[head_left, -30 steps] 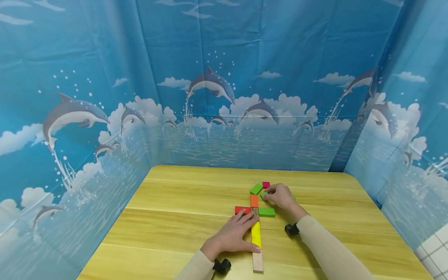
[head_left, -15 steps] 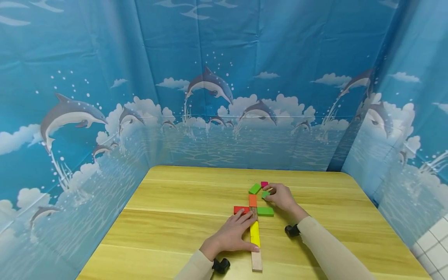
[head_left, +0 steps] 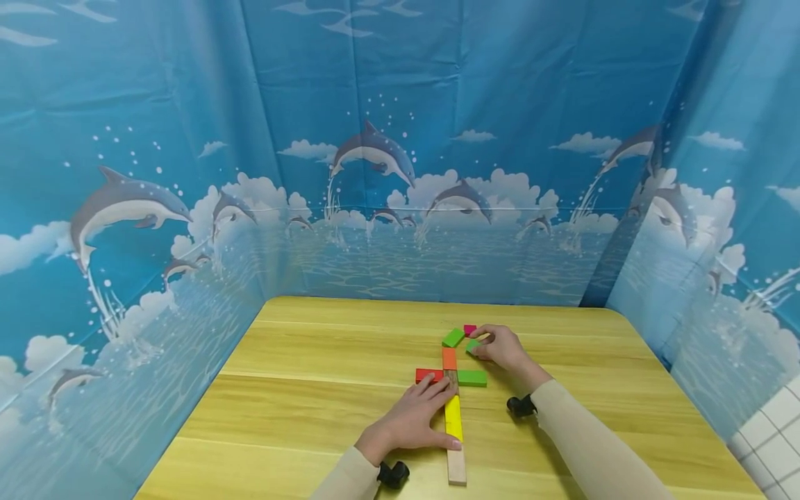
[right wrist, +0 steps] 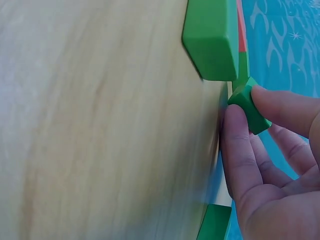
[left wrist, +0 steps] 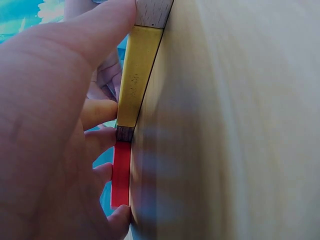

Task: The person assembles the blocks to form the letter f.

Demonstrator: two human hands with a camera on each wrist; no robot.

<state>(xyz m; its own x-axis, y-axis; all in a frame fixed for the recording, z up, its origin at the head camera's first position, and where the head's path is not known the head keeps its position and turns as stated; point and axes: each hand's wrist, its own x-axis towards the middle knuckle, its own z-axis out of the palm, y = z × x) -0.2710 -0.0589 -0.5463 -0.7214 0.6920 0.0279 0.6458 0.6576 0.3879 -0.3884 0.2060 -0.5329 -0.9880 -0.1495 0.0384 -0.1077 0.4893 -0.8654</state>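
Note:
My left hand [head_left: 417, 419] lies with spread fingers along a row of flat wooden blocks. Its fingertips touch the red block [left wrist: 121, 175] and the dark brown block [left wrist: 124, 133], while its thumb rests by the join of the yellow block [head_left: 453, 418] and the plain wood block [head_left: 457, 469]. Farther back, my right hand [head_left: 505, 351] pinches a small green block [right wrist: 250, 106] between thumb and fingers, held tilted close to the tabletop. An orange block [head_left: 449, 358] tops the row, and a slanted green block [head_left: 453, 337] lies just beyond it.
A long green block [head_left: 471, 378] juts right from the brown one. Behind the right hand's fingertips sits a magenta block [head_left: 470, 330]. Another green block [right wrist: 215, 222] shows at the bottom of the right wrist view. Dolphin-printed curtains [head_left: 400, 257] surround the wooden table [head_left: 300, 361].
The green block in my right hand has shifted slightly right, away from the orange block, and turned a little. My left hand stays in place. The head view has drifted slightly.

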